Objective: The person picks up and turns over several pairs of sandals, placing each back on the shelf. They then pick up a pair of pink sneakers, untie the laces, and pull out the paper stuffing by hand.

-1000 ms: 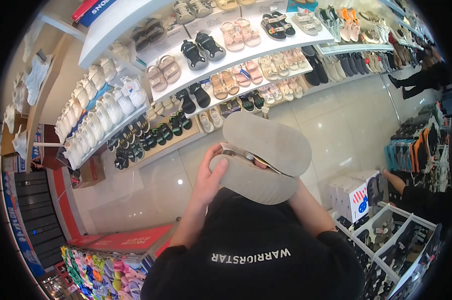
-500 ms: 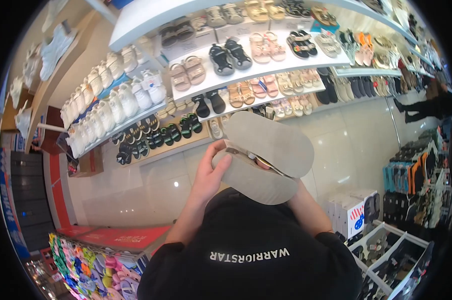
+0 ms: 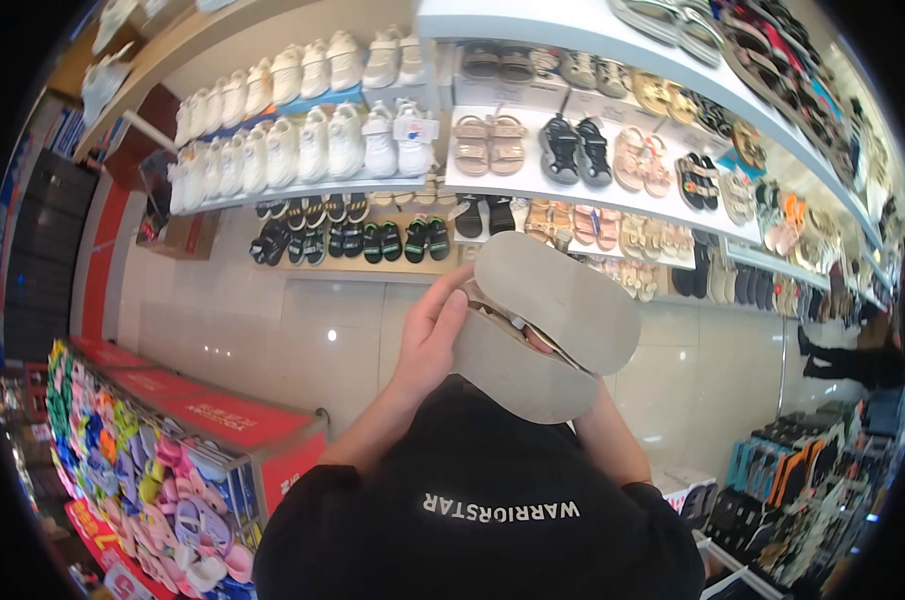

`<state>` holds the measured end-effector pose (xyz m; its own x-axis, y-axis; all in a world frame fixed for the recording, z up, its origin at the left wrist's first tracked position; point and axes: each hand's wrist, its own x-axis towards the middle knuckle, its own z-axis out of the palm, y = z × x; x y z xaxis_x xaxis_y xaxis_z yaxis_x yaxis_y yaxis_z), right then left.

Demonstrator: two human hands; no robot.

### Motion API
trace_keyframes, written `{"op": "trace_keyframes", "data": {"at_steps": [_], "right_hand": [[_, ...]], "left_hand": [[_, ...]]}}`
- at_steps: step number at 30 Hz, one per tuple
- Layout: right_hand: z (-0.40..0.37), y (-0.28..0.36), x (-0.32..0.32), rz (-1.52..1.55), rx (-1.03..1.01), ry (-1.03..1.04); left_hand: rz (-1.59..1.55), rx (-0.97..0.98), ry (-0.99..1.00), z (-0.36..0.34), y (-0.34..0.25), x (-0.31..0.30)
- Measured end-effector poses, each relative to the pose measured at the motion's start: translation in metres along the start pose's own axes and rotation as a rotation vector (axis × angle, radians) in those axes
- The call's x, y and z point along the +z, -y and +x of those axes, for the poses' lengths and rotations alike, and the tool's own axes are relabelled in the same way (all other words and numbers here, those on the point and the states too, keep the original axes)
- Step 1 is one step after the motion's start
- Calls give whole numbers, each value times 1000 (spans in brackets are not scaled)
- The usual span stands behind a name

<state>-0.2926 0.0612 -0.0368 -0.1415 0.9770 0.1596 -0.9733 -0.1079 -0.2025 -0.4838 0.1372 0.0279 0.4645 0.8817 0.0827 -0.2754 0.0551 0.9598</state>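
Observation:
A pair of grey-beige sandals (image 3: pixel 563 310) is held up in front of my chest, their flat soles facing me. The two soles lie at a slant, one above the other, with a dark narrow gap between them. My left hand (image 3: pixel 431 335) grips them at the left end, thumb on the near side. Most of my right hand (image 3: pixel 538 343) is hidden behind the soles; a bit of finger shows in the gap, and the right forearm comes up beneath. The sandals' straps are mostly out of sight.
White shelves (image 3: pixel 613 210) ahead carry several sandals, with white sneakers (image 3: pixel 313 140) to the left. A rack of colourful clogs (image 3: pixel 163 490) stands at lower left beside red boxes (image 3: pixel 213 405). Hanging footwear (image 3: pixel 773 470) is at right. A person's dark-clothed legs (image 3: pixel 853 360) show far right.
My view has turned left, so the shelves have shifted right and more of the clog rack shows. The sandals stay in both hands at nearly the same slant.

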Motion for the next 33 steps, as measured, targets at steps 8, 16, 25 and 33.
{"op": "trace_keyframes", "data": {"at_steps": [8,16,25,33], "right_hand": [[-4,-8,-26,-16,18,-101],[-11,0,-17,-67,12,-153],[-20,12,-17,-94,-7,-179],[-25,16,-15,-132,-20,-218]], "left_hand": [[-142,-78,-58,-4,9,-22],[-204,-99,-61,-7,11,-9],[-241,-153,-74,-6,16,6],[-272,-191,-93,-7,14,14]]}}
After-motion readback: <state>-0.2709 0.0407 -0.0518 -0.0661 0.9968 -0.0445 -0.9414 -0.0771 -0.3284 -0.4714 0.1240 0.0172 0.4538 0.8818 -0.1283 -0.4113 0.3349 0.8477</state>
